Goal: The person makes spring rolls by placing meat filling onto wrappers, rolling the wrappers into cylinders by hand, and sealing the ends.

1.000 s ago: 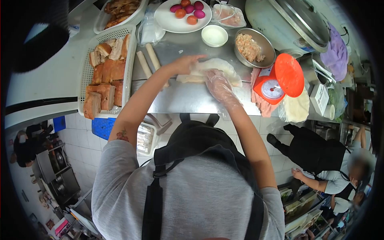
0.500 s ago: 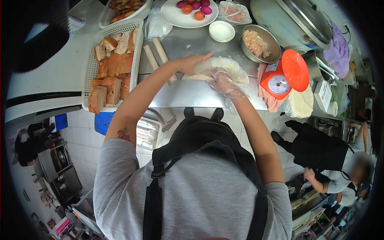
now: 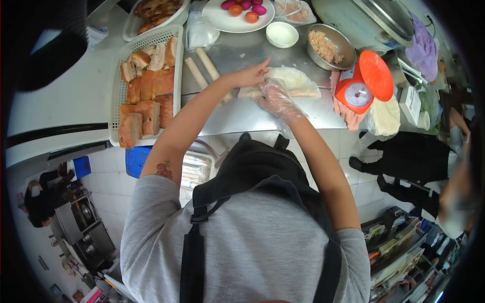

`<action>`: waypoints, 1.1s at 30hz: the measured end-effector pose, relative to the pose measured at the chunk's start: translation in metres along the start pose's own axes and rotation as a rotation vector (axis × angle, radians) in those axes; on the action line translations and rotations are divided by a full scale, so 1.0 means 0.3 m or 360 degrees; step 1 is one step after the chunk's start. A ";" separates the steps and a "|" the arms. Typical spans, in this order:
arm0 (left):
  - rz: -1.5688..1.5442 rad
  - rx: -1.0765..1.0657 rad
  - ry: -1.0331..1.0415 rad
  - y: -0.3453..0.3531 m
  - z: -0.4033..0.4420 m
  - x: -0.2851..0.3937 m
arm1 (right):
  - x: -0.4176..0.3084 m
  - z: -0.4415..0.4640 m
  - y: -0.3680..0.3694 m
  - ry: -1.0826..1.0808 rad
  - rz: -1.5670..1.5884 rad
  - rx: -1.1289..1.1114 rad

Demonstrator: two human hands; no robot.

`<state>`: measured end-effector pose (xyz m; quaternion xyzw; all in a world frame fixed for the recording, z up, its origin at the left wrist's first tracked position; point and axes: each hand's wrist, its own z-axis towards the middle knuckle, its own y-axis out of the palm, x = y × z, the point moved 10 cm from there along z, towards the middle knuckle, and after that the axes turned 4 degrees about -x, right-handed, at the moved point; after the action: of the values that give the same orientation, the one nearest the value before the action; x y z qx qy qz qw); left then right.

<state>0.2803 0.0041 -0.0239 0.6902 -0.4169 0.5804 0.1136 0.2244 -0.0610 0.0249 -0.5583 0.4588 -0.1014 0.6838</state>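
A pale, flat sheet of dough [image 3: 298, 81], folded to a half-moon, lies on the steel worktop. My right hand [image 3: 278, 96], in a clear plastic glove, is at the dough's left end with its fingers bent on it and the thumb lower down. Close against its fingertips is my bare left hand [image 3: 251, 76], one finger stretched up and away, the others partly hidden at the dough's edge. A narrow dough strip [image 3: 246, 93] shows below my left hand. Left of my left hand lie two wooden rolling pins [image 3: 196, 73], partly covered by my forearm.
A metal bowl of minced filling [image 3: 326, 48] and an orange kitchen scale [image 3: 358, 95] stand to the right. Behind are a small white bowl [image 3: 282, 35] and a plate [image 3: 214, 20]. A basket of roasted meat [image 3: 115, 83] stands left. A person in a black apron [image 3: 417, 156] is at right.
My right hand has slid left along the dough to meet my left hand, uncovering more of the half-moon. My left hand's fingers have drawn in. The person at right has shifted.
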 end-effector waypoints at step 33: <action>0.0566 0.0335 0.0295 0.018 -0.006 0.067 | 0.236 -0.196 -0.164 0.0130 0.0059 -0.0266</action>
<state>0.2748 -0.0070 -0.0070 0.5575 -0.4570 0.6926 -0.0253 0.2387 -0.1641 0.0334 -0.6001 0.5034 -0.0726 0.6174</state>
